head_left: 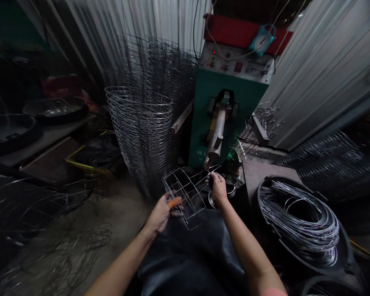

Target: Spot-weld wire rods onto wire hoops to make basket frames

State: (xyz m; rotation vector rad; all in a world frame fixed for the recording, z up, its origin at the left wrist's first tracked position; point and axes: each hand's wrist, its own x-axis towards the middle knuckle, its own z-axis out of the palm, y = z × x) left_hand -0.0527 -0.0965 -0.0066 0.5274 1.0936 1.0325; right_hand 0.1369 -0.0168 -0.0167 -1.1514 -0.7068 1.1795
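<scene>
A bare wire basket frame sits between the left hand and the right hand, above a dark apron-covered lap. Directly behind it stands a green box-shaped welding machine. Left of the machine rises a tall stack of nested wire baskets. Right of the hands, a coil of steel wire rings lies in a round black tub. Loose wire loops lie on the floor at left.
</scene>
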